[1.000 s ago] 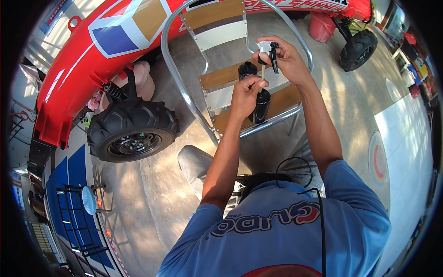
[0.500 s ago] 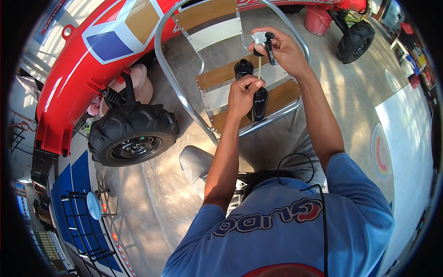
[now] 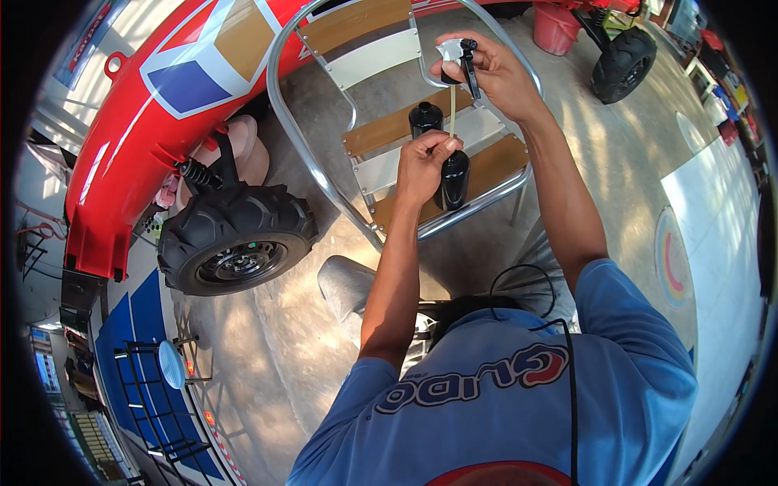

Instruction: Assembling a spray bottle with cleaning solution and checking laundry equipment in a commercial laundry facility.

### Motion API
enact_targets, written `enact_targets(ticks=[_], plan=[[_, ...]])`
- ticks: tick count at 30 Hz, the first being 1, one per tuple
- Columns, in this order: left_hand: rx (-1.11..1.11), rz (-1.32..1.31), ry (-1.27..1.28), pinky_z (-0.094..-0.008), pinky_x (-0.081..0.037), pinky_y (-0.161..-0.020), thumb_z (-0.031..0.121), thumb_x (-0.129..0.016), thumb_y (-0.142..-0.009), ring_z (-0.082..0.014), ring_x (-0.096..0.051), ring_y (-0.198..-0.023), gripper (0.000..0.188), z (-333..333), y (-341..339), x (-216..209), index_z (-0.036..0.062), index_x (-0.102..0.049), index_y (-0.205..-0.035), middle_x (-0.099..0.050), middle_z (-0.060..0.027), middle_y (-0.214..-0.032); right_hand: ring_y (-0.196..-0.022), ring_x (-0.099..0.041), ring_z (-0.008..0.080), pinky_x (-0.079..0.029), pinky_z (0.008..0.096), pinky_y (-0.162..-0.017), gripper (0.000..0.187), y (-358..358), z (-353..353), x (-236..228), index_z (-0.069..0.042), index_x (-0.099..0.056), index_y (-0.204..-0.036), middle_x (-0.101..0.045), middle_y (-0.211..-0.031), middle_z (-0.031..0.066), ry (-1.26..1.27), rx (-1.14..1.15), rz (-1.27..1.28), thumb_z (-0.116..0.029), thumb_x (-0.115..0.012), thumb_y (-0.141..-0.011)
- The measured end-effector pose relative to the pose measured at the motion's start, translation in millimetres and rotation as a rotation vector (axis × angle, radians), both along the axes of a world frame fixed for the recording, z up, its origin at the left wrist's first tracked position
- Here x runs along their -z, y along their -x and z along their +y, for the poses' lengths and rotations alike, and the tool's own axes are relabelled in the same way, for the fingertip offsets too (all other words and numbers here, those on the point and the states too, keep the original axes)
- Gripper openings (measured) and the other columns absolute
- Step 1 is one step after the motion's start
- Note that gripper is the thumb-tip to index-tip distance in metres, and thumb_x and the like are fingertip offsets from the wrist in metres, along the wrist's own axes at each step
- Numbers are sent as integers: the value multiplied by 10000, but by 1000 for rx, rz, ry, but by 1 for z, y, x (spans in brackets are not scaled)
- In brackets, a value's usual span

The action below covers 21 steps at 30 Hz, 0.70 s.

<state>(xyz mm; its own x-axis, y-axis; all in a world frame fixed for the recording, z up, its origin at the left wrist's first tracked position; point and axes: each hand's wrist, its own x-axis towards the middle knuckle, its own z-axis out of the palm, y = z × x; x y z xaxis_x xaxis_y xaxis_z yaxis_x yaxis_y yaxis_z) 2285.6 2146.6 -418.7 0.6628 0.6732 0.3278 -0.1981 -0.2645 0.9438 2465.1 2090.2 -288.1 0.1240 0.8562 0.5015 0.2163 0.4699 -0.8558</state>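
My right hand (image 3: 496,77) is closed round a trigger spray head (image 3: 451,52) with a black trigger lever, held above the chair. From it a thin pale dip tube (image 3: 453,112) runs straight down to my left hand (image 3: 423,168). The left fingers are closed at the neck of a glossy black bottle (image 3: 454,183), hiding its mouth and the tube's lower end. This bottle stands upright near the front of the seat. A second black bottle (image 3: 425,120) stands just behind it, with its narrow neck uppermost. Both are on a slatted metal chair (image 3: 389,174).
Curved metal armrests (image 3: 279,89) flank the bottles. Left of the chair is a large black tyre (image 3: 239,239) under a red vehicle body (image 3: 121,162). A red bucket (image 3: 556,31) stands at the far right. A black rack (image 3: 154,397) is at the lower left.
The spray head has moved slightly left and turned a little in my right hand. My left hand stays at the bottle neck, and both bottles keep their places on the seat.
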Motion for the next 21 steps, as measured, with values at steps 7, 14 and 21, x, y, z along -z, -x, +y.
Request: enact_targets(ticks=[7, 14, 21], plan=[[7, -7, 16, -307, -508, -908, 177, -720, -1015, -148, -680, -949, 205, 0, 0, 0, -12, -785, -971, -773, -70, -977, -1047, -721, 119, -536, 264, -898, 383, -1, 4, -2, -48, -611, -1369, -781, -1071, 99, -32, 13, -29, -113, -723, -1009], [3, 2, 17, -304, -510, -909, 176, -721, -1014, -144, -684, -951, 203, 0, 0, 1, -13, -787, -975, -779, -73, -977, -1011, -695, 102, -516, 253, -892, 405, -5, 4, -6, -76, -623, -1382, -781, -1062, 84, -60, 25, -56, -205, -738, -1015], [4, 25, 7, -304, -509, -887, 175, -726, -1011, -135, -672, -924, 202, 1, 1, -1, -13, -789, -971, -775, -64, -964, -1013, -707, 105, -524, 249, -884, 387, -5, 1, -11, -66, -629, -1369, -782, -1059, 89, -53, 46, -78, -195, -731, -1019]])
